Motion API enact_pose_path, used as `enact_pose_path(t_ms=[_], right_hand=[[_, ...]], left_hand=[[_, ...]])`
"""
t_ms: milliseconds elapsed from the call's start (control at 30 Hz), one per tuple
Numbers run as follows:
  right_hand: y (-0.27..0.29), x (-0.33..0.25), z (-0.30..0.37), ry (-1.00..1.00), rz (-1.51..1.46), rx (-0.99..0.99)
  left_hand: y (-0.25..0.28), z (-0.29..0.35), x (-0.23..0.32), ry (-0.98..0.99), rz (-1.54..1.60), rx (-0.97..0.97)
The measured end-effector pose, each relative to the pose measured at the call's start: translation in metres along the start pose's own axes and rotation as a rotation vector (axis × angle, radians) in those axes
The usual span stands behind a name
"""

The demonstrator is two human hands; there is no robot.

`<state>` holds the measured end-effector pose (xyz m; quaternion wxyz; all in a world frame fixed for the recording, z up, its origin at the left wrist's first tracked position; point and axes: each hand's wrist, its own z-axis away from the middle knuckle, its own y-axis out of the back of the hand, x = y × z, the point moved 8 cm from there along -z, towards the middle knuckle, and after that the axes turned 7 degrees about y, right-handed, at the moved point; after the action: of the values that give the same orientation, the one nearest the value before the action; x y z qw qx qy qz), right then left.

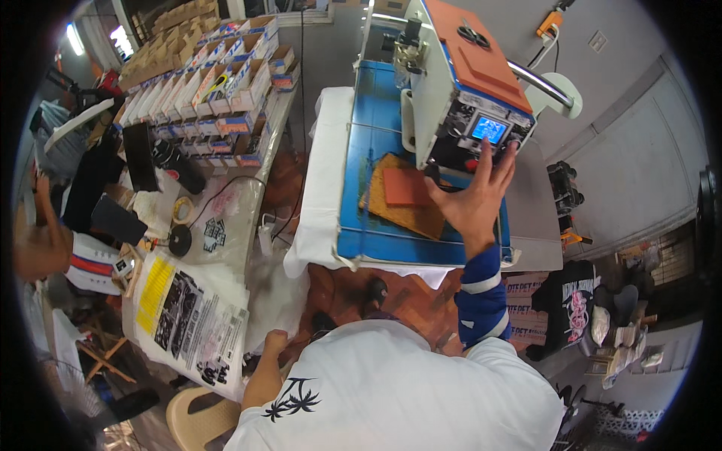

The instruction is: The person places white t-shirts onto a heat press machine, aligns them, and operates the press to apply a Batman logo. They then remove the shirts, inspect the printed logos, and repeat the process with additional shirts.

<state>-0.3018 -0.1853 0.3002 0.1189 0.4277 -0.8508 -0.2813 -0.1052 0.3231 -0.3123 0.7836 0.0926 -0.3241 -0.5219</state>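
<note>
One hand, the left point(276, 343), hangs low, grip unclear. Toward the front edge of the blue bed point(374, 113), an orange pad point(406, 187) already lies on a brown board point(404, 216). The right hand point(475, 207), spread wide, grasps nothing at the press panel point(489, 129); adjustment seems unfinished.

Upper centre, the orange-topped machine point(468, 71) is cut off by the top edge; its screen's point(489, 129) readout is too small to tell. Lower centre-left, the left hand's point(276, 341) fingers are mostly hidden.
</note>
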Motion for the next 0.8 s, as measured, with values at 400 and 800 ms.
enact_pose_path(t_ms=[400,800], right_hand=[[0.004,-0.056,0.000,0.296,0.179,0.240],[0.013,-0.302,0.096,0.773,-1.591,-0.350]], left_hand=[[-0.025,0.154,-0.054,-0.164,0.015,0.425],[-0.252,0.464,-0.178,0.641,0.999,1.023]])
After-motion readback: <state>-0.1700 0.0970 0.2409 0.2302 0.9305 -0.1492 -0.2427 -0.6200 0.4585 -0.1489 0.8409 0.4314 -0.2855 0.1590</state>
